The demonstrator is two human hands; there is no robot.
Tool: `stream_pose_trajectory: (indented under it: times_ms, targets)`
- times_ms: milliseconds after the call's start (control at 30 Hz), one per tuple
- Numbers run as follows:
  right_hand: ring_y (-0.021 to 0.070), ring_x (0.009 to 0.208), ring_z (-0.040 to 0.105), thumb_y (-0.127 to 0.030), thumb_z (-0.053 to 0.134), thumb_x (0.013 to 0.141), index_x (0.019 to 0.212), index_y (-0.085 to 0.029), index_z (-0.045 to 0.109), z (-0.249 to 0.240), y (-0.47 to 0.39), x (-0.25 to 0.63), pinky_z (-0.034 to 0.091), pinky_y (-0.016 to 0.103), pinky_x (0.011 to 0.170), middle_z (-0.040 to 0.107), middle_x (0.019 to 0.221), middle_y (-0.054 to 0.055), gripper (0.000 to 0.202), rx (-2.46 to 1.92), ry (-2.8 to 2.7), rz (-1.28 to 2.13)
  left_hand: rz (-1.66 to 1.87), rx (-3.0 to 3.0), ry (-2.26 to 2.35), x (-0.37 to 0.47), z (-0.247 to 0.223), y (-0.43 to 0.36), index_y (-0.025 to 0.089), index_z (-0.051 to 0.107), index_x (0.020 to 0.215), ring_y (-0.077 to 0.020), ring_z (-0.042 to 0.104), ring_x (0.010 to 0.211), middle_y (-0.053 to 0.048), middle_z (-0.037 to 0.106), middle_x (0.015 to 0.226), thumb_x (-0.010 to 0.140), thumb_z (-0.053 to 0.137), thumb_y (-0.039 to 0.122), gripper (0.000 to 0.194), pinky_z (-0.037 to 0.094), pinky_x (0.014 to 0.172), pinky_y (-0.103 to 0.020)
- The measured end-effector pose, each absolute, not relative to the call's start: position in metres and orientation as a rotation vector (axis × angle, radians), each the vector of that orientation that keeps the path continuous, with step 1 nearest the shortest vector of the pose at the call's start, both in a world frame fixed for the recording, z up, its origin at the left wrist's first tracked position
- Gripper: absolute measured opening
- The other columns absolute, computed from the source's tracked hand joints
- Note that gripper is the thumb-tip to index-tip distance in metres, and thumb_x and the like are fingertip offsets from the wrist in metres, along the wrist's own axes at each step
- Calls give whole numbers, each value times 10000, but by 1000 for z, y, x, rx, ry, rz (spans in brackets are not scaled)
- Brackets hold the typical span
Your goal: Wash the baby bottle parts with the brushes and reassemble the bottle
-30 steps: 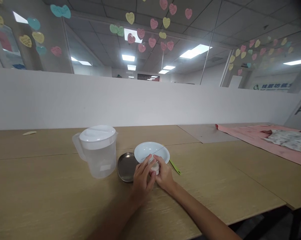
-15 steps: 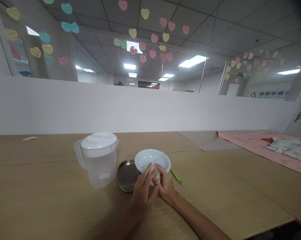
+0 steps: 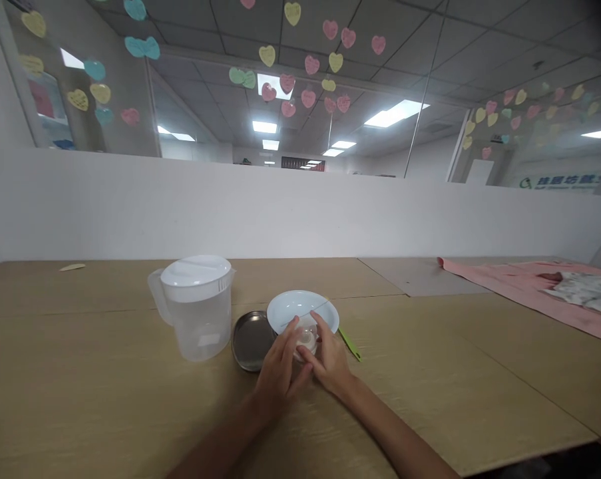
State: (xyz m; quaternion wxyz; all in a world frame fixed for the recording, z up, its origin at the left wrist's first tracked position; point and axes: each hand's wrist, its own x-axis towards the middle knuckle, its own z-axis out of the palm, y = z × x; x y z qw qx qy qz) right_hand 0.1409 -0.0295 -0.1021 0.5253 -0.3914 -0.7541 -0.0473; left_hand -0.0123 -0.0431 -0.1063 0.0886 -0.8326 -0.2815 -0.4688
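A small clear round container (image 3: 307, 337) is held between my two hands, just in front of a white bowl (image 3: 290, 305). My left hand (image 3: 279, 369) curves along its left side, and my right hand (image 3: 331, 357) has its thumb and fingers around the right side. Whatever the container has inside is too small to tell. A thin stick lies across the bowl. Left of the bowl sits a shallow metal tray (image 3: 251, 340). A green handle (image 3: 350, 344) sticks out at the bowl's right.
A clear plastic pitcher with a white lid (image 3: 200, 313) stands left of the tray. A pink cloth (image 3: 500, 279) with a patterned white fabric (image 3: 584, 291) lies at the right. A white wall (image 3: 280, 213) rises behind the table.
My fingers have spread a little apart, showing more of the clear container. The whole view has shifted slightly.
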Motion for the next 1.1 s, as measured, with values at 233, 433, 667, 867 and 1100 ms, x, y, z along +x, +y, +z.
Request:
stream_pose_trajectory:
  times_ms: [233,433,667,867,1100]
  targets:
    - [218,874,618,-411,465,842,1262,-159,399,-100,-34,140,512,358,755,634,1027,108,495,-929,-1791,-59,-1218,-2438,-664,-22,-104,-36,107,80,1413,-301,336,1299,-243,322,1397,879,444,232,658,461,939,-454]
    - [235,913,612,-394,436,856,1264,-147,381,-106,-37,128,508,381,749,624,1044,129,480,-967,-1685,-92,-1293,-2431,-632,-20,-107,-36,105,175,1381,-283,359,1289,-237,362,1373,873,434,178,575,462,945,-443]
    - [229,936,599,-389,444,858,1263,-153,380,-106,-37,132,507,379,762,609,1063,131,473,-964,-1718,-103,-1346,-2512,-697,-16,-106,-43,121,180,1375,-278,300,1321,-225,327,1395,838,434,124,594,411,986,-459]
    - [222,980,570,-389,501,833,1215,-164,442,-99,-35,143,486,363,822,595,1076,118,448,-917,-1771,-46,-1541,-2572,-964,-14,-108,-43,153,60,1414,-257,455,1208,-218,352,1383,834,513,251,742,450,924,-420]
    - [185,917,577,-386,462,861,1224,-184,443,-101,-29,144,480,323,795,604,1067,72,417,-919,-1682,213,-1358,-2665,-1074,-15,-104,-41,174,383,1269,-238,546,1083,-124,597,1161,868,492,369,459,316,998,-500]
